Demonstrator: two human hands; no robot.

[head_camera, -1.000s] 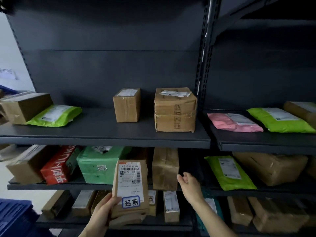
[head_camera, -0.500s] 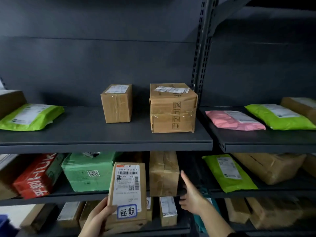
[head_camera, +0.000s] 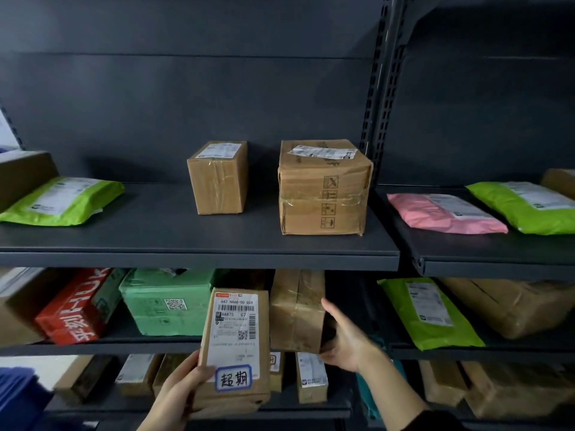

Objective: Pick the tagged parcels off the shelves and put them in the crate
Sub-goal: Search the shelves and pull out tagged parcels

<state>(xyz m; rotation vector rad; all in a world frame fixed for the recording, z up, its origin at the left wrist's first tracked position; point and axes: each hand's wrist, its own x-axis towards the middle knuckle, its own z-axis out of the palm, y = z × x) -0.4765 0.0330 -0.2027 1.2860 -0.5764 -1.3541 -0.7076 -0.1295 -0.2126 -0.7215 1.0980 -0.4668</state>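
My left hand [head_camera: 179, 396] grips a flat brown parcel [head_camera: 235, 343] by its lower left corner, holding it upright in front of the shelves. It carries a white shipping label and a blue-bordered handwritten tag [head_camera: 233, 377] near its bottom. My right hand [head_camera: 343, 335] holds the right side of an upright brown taped box [head_camera: 295, 309] on the middle shelf, thumb on the front edge and fingers round the side. No tag shows on that box. A blue crate [head_camera: 18, 396] shows at the lower left edge.
The upper shelf [head_camera: 199, 259] bears two cardboard boxes [head_camera: 323, 186], green mailers and a pink mailer [head_camera: 445, 213]. On the middle shelf lie a red box [head_camera: 74, 306], a green parcel [head_camera: 168, 301] and a green mailer [head_camera: 429, 312]. Several small boxes stand on the lowest shelf.
My right hand has moved from hanging open beside the upright brown box to grasping its right side. The view has shifted slightly right and up; the tagged parcel stays in my left hand.
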